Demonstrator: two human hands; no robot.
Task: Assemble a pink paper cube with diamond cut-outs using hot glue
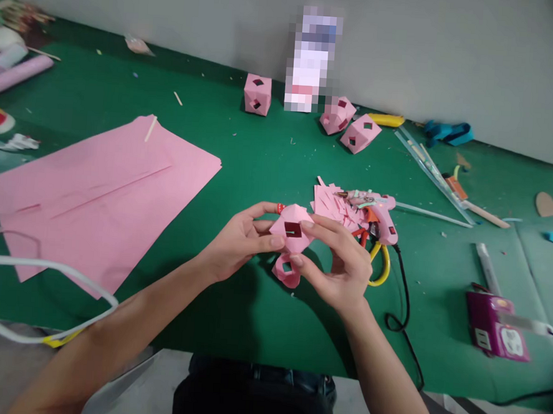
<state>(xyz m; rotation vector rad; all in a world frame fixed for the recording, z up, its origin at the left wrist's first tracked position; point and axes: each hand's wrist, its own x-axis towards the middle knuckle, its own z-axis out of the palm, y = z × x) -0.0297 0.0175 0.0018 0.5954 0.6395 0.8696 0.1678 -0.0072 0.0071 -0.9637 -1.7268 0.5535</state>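
Note:
Between my two hands is a pink folded-paper polyhedron (284, 231) with square openings; a lower part of the same pink paper (287, 271) hangs beneath it, and whether the two are joined I cannot tell. My left hand (241, 239) grips it from the left, thumb in front and fingers behind. From the right, my right hand (341, 255) pinches it with thumb and fingertips. Just beyond the right hand lies a pink hot glue gun (381, 215) on a heap of pink paper strips (333, 204). Yellow-handled scissors (386, 267) lie partly under the glue gun.
Finished-looking pink paper polyhedra (258, 94) stand near the wall. Large pink sheets (104, 190) cover the left of the green table (261, 156). A white cable loop (43, 264) hangs over the left front. At right are a purple box (497, 323) and the glue gun's black cord (406, 302).

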